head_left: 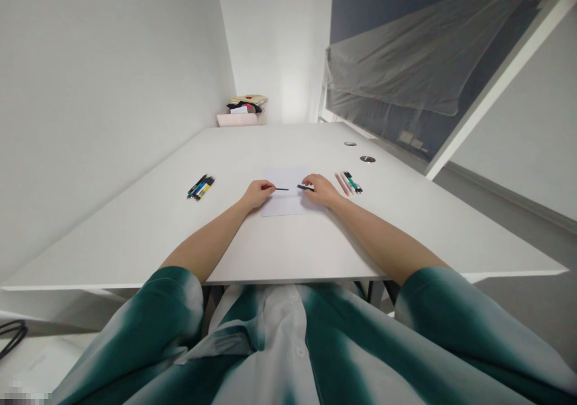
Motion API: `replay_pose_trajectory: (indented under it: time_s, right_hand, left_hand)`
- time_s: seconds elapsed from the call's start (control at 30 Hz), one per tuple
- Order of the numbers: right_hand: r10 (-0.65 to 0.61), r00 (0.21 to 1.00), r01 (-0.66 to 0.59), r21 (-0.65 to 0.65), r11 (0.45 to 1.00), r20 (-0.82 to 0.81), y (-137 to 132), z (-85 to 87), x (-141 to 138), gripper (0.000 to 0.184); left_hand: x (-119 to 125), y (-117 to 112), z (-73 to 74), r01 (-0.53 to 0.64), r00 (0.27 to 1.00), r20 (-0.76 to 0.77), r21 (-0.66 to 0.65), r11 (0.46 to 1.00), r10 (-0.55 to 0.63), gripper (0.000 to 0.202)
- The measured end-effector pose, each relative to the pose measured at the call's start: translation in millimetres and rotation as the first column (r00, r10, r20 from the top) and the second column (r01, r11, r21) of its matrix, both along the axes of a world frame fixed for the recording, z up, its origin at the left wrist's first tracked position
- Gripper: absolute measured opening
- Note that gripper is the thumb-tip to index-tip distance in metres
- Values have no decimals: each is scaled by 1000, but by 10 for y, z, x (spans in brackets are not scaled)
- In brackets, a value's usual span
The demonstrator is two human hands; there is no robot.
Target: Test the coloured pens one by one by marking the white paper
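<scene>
A white sheet of paper (285, 204) lies on the white table (148, 225) in front of me. Over it, my left hand (258, 193) is closed on a thin dark pen (281, 188) whose tip points right. My right hand (319, 190) is closed on a short dark cap (303, 187), a small gap away from the pen's tip. Both hands rest on or just above the paper.
A few pens (201, 187) lie grouped to the left of the paper, and a few more pens (348, 182) to the right. Two round cable holes (367, 159) sit farther back right. A box with items (243, 110) stands at the far end.
</scene>
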State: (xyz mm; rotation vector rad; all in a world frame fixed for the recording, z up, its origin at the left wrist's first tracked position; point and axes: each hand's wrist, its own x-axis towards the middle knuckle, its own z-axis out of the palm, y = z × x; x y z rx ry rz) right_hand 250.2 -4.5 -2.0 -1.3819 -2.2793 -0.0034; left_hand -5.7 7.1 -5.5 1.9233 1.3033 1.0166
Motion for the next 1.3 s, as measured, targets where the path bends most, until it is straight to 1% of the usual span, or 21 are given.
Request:
replay_pose_trajectory:
  time_s: [0.1, 0.2, 0.3, 0.43, 0.5, 0.6, 0.73, 0.8, 0.87, 0.97, 1.07, 1.13, 1.23, 1.3]
  right_hand:
    - [113, 993, -114, 29, 993, 17, -25, -4, -78, 33]
    - [147, 987, -148, 10, 989, 68, -60, 20, -159, 29]
    - [121, 985, -122, -2, 993, 125, -90, 68, -177, 27]
    - [23, 982, -24, 2, 1000, 187, -109, 101, -126, 24]
    - [-2, 978, 4, -12, 1000, 209, -112, 96, -106, 25]
    - [-7, 974, 12, -21, 1000, 228, -119, 84, -101, 25]
    - [-4, 978, 4, 1, 1000, 209, -134, 99, -111, 25]
    - [20, 986, -24, 21, 1000, 167, -143, 114, -122, 25]
    - [78, 990, -83, 37, 996, 117, -155, 126, -146, 26]
    - [183, 982, -186, 58, 981, 56, -176, 125, -215, 26]
    - [229, 973, -231, 71, 970, 24, -190, 105, -294, 25]
    - [234, 972, -235, 74, 969, 18, -192, 92, -326, 25]
    - [242, 970, -243, 70, 968, 22, -192, 87, -335, 27]
    - [235, 972, -236, 66, 969, 27, -194, 94, -331, 26]
  left_hand:
    - [35, -12, -4, 13, 1000, -20, 12, 1000, -12, 23]
    - [67, -22, -7, 38, 999, -38, 21, 999, -37, 24]
    - [60, -11, -15, 36, 998, -61, 25, 999, -35, 25]
    - [2, 16, -24, -33, 989, -145, 67, 997, 43, 20]
    - [-18, 3, -16, -20, 972, -230, 102, 995, 44, 18]
    - [-11, -59, 16, 13, 941, -337, 145, 989, 37, 17]
    - [42, -152, 64, 35, 929, -369, 179, 983, 34, 16]
    - [81, -172, 76, 61, 945, -328, 186, 981, 3, 14]
    - [127, -176, 79, 84, 972, -230, 163, 983, -45, 17]
    - [198, -171, 73, 117, 993, -40, 71, 991, -114, 25]
    - [245, -177, 72, 152, 983, 106, 2, 988, -151, 29]
    - [252, -189, 77, 164, 974, 164, -36, 986, -156, 30]
    - [239, -213, 87, 186, 966, 198, -96, 978, -164, 30]
    - [228, -226, 88, 220, 957, 219, -125, 967, -190, 29]
